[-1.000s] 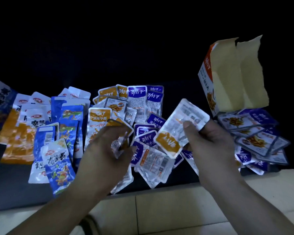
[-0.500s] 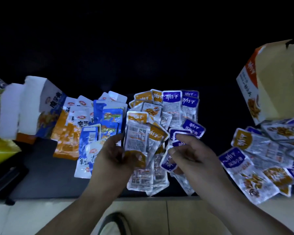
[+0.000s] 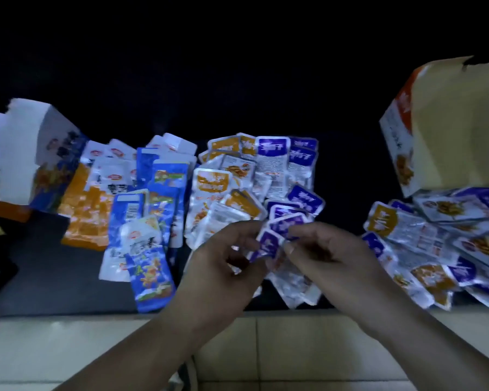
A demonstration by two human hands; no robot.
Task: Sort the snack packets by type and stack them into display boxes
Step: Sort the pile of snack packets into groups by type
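The left hand (image 3: 223,266) and right hand (image 3: 331,258) meet at one purple-topped packet (image 3: 268,244). Each pinches an edge of it with curled fingers, over the loose packets on the dark table (image 3: 54,277). Left of that packet lie orange-topped packets (image 3: 212,182), then blue packets (image 3: 164,176), then a white-and-blue display box (image 3: 26,148). To its right, a mixed heap (image 3: 424,235) lies against the orange display box (image 3: 449,122).

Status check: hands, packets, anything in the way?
Left hand and right hand both pinching purple packets, centre pile. Orange display box open, far right. Mixed heap lies in front of the box.
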